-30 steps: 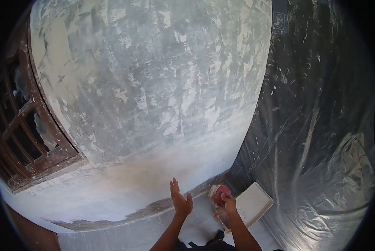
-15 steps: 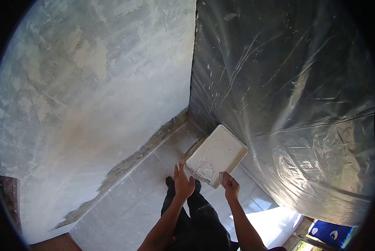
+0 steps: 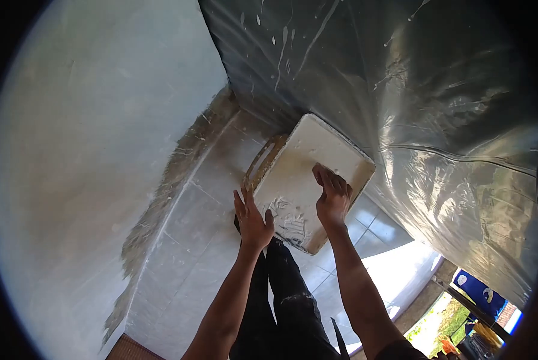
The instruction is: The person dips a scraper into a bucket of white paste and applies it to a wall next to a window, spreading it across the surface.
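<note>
Tray (image 3: 326, 144) hemmed into a floor corner

White and smeared, it lies on the tiled floor (image 3: 203, 198). Its far edge sits close against the plastic sheet (image 3: 437, 120), and its left edge is near the ragged foot of the wall (image 3: 89, 150). The left hand (image 3: 252, 219) is at the near left edge, fingers spread open. The right hand (image 3: 332, 197) hangs over the middle, fingers curled down; whether they grip anything cannot be told. Bare tiles lie open between the left edge and the wall.
</note>
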Motion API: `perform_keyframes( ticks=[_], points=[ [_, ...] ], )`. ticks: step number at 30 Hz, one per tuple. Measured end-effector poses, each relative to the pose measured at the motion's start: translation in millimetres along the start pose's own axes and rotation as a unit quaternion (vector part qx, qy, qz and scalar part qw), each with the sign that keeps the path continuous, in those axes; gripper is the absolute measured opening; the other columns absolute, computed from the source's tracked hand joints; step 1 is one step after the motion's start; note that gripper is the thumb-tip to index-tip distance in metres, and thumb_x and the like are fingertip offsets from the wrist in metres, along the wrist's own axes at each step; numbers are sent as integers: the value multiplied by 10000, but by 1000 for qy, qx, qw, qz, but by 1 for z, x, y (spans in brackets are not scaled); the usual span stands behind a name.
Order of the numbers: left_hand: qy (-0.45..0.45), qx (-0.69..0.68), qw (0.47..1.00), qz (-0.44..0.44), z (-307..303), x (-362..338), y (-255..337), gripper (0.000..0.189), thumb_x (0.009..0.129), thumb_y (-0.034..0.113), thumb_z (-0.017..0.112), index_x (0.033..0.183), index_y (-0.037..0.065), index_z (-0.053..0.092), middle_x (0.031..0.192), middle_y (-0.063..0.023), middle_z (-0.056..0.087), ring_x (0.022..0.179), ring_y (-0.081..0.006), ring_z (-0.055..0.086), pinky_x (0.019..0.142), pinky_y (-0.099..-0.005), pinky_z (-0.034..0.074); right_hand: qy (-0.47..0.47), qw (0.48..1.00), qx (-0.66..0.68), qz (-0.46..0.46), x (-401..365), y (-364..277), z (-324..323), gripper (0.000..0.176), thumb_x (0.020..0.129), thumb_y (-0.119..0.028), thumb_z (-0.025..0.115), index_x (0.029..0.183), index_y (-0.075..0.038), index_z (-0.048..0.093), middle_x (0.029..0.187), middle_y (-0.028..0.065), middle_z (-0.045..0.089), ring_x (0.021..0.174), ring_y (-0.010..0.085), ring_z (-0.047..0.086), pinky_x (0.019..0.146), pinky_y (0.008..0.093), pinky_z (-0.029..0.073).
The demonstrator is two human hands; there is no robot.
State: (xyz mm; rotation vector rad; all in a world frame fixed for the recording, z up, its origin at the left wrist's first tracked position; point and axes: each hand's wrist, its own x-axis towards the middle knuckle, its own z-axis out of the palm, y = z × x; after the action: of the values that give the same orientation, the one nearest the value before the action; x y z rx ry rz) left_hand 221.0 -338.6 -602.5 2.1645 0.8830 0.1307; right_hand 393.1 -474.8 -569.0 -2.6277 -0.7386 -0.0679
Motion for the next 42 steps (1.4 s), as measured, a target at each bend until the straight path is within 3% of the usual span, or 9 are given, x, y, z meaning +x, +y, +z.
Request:
perform_keyframes(
  ticks=[6,8,12,21,26,34,36,40,42],
  points=[
    [-11,-19,1000,4,0,0,-2,899,868,117,644,1614,8,153,1689,-316,144,1557,-554,58,1245,-659,105,-69,998,9,-4,-45,-13,7,612,740,114,651,1297,-133,705,1277,40,719,1253,250,622,1073,456,383],
    [-13,-17,1000,11,1,1,-4,897,865,116,644,1613,11,160,1691,-313,148,1559,-549,61,1247,-655,104,-87,996,27,12,-38,-14,-7,607,734,116,655,1286,-130,713,1274,36,721,1232,243,633,1067,442,387],
    [-12,-14,999,27,2,0,-7,851,866,121,644,1586,-7,207,1703,-286,147,1567,-526,82,1246,-654,109,28,999,14,20,13,-2,-6,580,774,120,621,1283,-142,718,1257,33,729,1202,236,645,1010,435,411],
    [8,-9,999,46,7,-1,-12,854,879,153,629,1600,8,194,1692,-282,200,1564,-521,107,1240,-653,97,-86,995,38,17,-33,-8,-9,571,738,113,643,1242,-140,733,1233,42,742,1208,231,647,1041,436,392],
    [5,-9,999,42,7,-2,-14,841,877,149,628,1592,10,209,1691,-278,212,1564,-519,112,1238,-653,97,27,999,-11,43,35,16,-2,551,768,117,612,1220,-177,727,1199,6,757,1154,240,669,995,413,407],
    [20,-17,998,53,11,0,-15,836,880,155,623,1596,22,212,1690,-273,220,1564,-521,112,1232,-661,101,-75,995,37,61,-17,4,-28,539,827,113,600,1249,-195,734,1151,10,764,1111,221,675,991,422,406],
    [9,-14,999,41,9,-1,-15,817,896,176,612,1595,24,216,1686,-278,228,1563,-525,113,1230,-663,107,11,999,4,51,5,20,-30,505,866,90,584,1272,-175,723,1136,16,771,1050,228,685,964,412,411],
    [23,-7,998,55,12,0,-16,796,914,194,595,1593,21,218,1682,-282,233,1562,-527,118,1229,-668,104,-30,990,-100,98,-15,38,5,443,873,52,584,1238,-162,716,1167,-3,767,1070,227,687,934,414,442],
    [27,-3,999,44,13,-1,-16,780,926,206,580,1592,18,219,1677,-284,244,1560,-529,127,1229,-671,95,-42,993,-35,100,-40,15,4,436,935,4,596,1313,-185,702,1034,73,773,967,291,710,882,460,485]
  ],
)
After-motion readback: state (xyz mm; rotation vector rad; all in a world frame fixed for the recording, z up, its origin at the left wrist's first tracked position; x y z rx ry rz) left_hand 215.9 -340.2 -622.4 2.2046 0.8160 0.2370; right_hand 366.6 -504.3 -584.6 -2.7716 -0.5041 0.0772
